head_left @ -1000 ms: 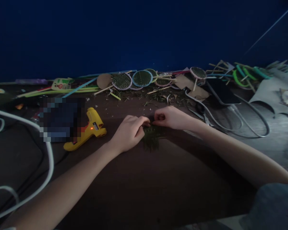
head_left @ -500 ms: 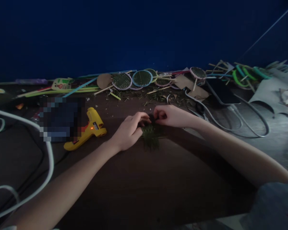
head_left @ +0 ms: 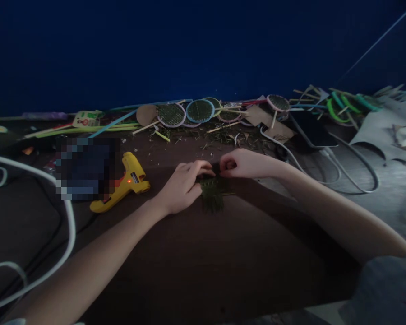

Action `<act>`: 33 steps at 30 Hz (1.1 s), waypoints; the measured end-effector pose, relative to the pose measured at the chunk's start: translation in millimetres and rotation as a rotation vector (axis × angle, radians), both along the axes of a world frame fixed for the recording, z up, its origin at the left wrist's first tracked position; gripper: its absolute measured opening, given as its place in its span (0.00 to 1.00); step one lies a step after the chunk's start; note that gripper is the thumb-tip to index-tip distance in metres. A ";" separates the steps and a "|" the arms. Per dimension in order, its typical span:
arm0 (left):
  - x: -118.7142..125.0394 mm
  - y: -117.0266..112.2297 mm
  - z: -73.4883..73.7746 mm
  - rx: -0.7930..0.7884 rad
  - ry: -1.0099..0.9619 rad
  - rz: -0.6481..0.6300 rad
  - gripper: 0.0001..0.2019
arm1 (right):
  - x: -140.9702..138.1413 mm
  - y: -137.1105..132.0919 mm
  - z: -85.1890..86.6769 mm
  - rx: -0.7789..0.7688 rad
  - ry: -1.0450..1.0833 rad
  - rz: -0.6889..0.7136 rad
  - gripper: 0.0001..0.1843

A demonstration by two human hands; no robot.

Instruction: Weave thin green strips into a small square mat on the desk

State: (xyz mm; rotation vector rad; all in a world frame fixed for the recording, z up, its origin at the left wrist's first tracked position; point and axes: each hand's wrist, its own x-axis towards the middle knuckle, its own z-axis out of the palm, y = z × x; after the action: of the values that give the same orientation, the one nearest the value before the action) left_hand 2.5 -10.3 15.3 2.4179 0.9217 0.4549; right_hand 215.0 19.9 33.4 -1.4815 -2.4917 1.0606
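A small dark green woven mat of leaf strips [head_left: 212, 195] lies on the brown table [head_left: 203, 253] in the middle of the view. My left hand [head_left: 182, 185] rests on its left edge, fingers curled and pinching the top of the weave. My right hand [head_left: 243, 164] comes in from the right with thumb and fingers pinched on a strip at the mat's top edge. The two hands almost touch above the mat. What lies under the fingertips is hidden in the dim light.
A yellow glue gun [head_left: 123, 183] with a lit orange lamp lies left of my hands. Several round woven fans [head_left: 199, 110] and coloured sticks line the table's back edge. A white cable [head_left: 345, 155] and dark phone [head_left: 311, 128] lie right; thick white cable [head_left: 67, 225] loops left.
My left fingers have slid a little along the mat's top edge toward the right hand; my right hand has stayed pinched at nearly the same place.
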 end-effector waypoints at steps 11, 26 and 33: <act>2.8 -0.4 -4.2 0.096 0.086 -0.012 0.17 | 1.1 3.7 -0.2 -0.059 0.054 0.012 0.07; 4.8 -0.2 -7.2 0.157 0.129 -0.002 0.18 | -3.8 4.3 -0.4 -0.005 0.197 -0.046 0.13; 4.9 0.8 -11.1 0.213 0.139 -0.027 0.18 | -11.9 -3.2 -1.5 -0.014 0.324 -0.146 0.13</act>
State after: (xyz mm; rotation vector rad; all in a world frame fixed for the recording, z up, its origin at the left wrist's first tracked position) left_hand 7.4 -9.6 4.2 2.6809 0.9395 0.3962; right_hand 203.0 16.7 31.9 -1.3458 -2.1280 1.1846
